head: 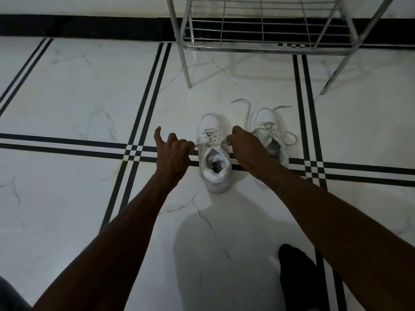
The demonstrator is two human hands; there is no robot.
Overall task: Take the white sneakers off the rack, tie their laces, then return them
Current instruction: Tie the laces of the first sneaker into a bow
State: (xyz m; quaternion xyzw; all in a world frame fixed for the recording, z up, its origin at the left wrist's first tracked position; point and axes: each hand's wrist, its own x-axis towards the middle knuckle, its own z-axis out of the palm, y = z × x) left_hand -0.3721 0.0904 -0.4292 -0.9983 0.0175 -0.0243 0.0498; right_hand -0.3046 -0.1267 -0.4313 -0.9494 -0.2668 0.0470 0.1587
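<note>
Two white sneakers stand on the tiled floor, toes pointing away from me. The left sneaker [214, 158] sits between my hands. My left hand [171, 151] pinches one end of its lace [197, 145] and pulls it out to the left. My right hand [243, 145] is closed on the other lace end at the sneaker's right side. The right sneaker [269, 131] stands just beyond my right hand, partly hidden by it, with loose laces [243, 104] trailing over the floor. The metal shoe rack [265, 47] stands behind both sneakers, and its visible lower shelf holds nothing.
The floor is white marble tile with black stripe bands [143, 113]. A black skirting runs along the wall [78, 28] behind the rack. My dark-socked foot [298, 279] rests at the bottom right. The rack's legs [187, 72] reach the floor just beyond the sneakers.
</note>
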